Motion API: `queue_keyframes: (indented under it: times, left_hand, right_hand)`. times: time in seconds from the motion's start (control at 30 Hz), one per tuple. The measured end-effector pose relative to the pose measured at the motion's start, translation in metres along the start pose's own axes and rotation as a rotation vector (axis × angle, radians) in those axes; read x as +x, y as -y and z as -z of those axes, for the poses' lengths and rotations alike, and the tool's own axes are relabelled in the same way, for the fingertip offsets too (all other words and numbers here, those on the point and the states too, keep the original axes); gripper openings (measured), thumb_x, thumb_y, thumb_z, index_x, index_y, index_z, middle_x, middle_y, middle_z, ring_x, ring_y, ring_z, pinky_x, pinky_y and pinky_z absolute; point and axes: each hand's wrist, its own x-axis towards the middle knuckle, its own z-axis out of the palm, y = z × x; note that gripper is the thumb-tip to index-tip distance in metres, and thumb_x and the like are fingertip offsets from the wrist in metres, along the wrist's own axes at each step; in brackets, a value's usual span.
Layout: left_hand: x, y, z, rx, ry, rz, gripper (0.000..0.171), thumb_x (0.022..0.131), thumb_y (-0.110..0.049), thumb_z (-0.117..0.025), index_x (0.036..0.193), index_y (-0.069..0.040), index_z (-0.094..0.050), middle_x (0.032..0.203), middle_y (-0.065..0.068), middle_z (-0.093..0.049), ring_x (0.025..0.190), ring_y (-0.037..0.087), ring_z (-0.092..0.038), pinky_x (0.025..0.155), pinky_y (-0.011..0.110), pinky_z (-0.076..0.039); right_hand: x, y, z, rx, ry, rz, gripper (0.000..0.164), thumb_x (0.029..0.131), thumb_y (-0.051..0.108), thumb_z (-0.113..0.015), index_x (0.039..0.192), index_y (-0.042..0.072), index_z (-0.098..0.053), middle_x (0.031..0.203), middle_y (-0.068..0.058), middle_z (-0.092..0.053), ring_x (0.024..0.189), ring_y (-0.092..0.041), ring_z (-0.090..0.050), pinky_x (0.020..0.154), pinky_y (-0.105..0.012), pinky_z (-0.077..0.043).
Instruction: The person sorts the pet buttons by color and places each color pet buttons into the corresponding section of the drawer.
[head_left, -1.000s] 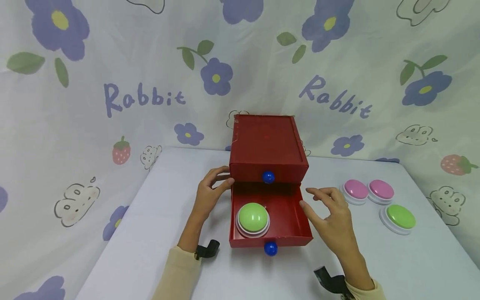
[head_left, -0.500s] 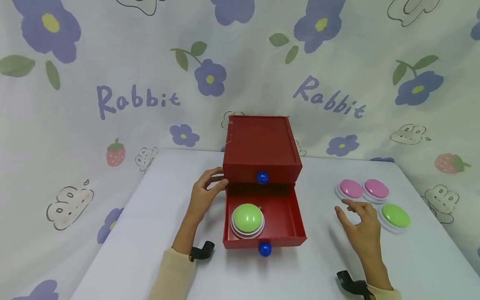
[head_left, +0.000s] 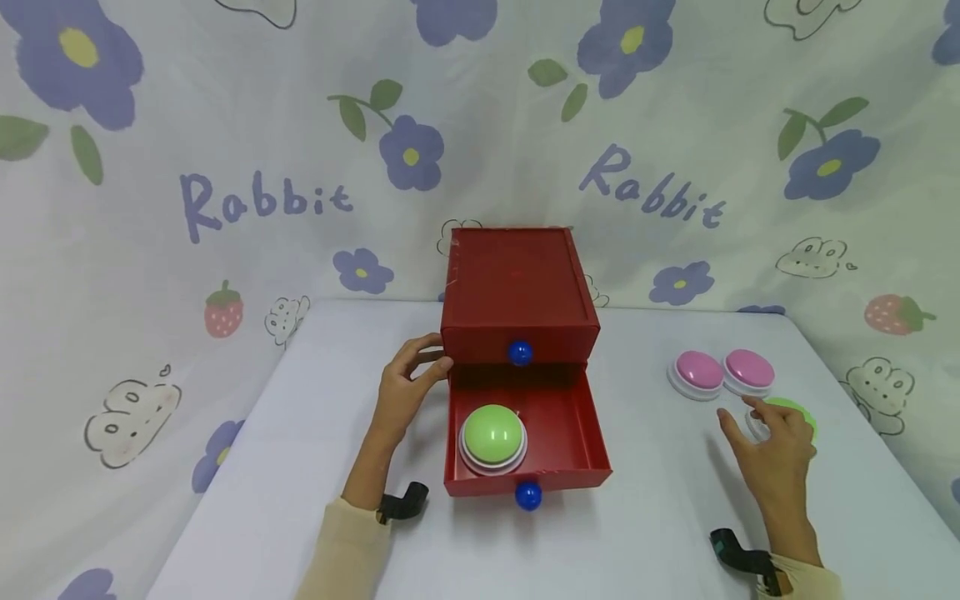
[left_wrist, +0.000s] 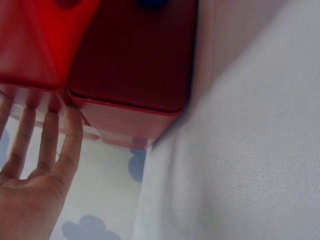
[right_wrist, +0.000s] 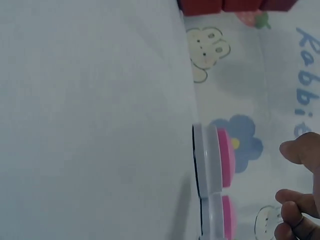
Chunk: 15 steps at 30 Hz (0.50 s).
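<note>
Head view: the right hand covers much of the green-topped push button on the table, leaving parts of its dome and base exposed; the rear of the lower drawer is hidden beneath the red cabinet. Left wrist view: a blue knob is cut by the upper edge; the left hand by the left and lower edges. Right wrist view: the right hand is cut by the right edge; the lower pink-topped push button by the bottom; the cabinet by the top.
</note>
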Motion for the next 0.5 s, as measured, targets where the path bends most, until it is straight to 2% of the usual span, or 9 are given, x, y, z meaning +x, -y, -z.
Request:
queue_keyframes:
  times: [0.17,0.37,0.5]
  left_hand:
    - [0.002,0.002,-0.003,-0.005,0.010,0.000,0.041,0.095,-0.009,-0.069,0.135,-0.006,-0.059,0.131,0.007,-0.057,0.119,0.031,-0.058,0.090,0.045,-0.056]
    - [0.002,0.002,-0.005,-0.008,0.005,0.004,0.042,0.095,-0.008,-0.068,0.136,-0.004,-0.058,0.131,0.008,-0.057,0.118,0.029,-0.059,0.089,0.036,-0.057]
    - [0.002,0.001,-0.002,-0.004,-0.008,0.012,0.042,0.095,-0.007,-0.068,0.136,-0.004,-0.058,0.132,0.008,-0.057,0.118,0.032,-0.057,0.089,0.033,-0.057]
  right_hand:
    - [0.006,-0.020,0.014,-0.054,-0.013,-0.083,0.048,0.087,0.017,-0.075,0.126,-0.006,-0.061,0.116,-0.028,-0.044,0.121,-0.047,-0.036,0.093,-0.063,-0.022]
    - [0.013,-0.042,0.028,-0.109,0.017,-0.200,0.059,0.090,0.027,-0.073,0.135,-0.006,-0.055,0.125,-0.032,-0.037,0.126,-0.048,-0.030,0.092,-0.063,-0.021]
    - [0.017,-0.050,0.031,-0.129,0.041,-0.250,0.065,0.092,0.030,-0.072,0.141,-0.006,-0.049,0.131,-0.032,-0.033,0.128,-0.046,-0.026,0.092,-0.062,-0.020]
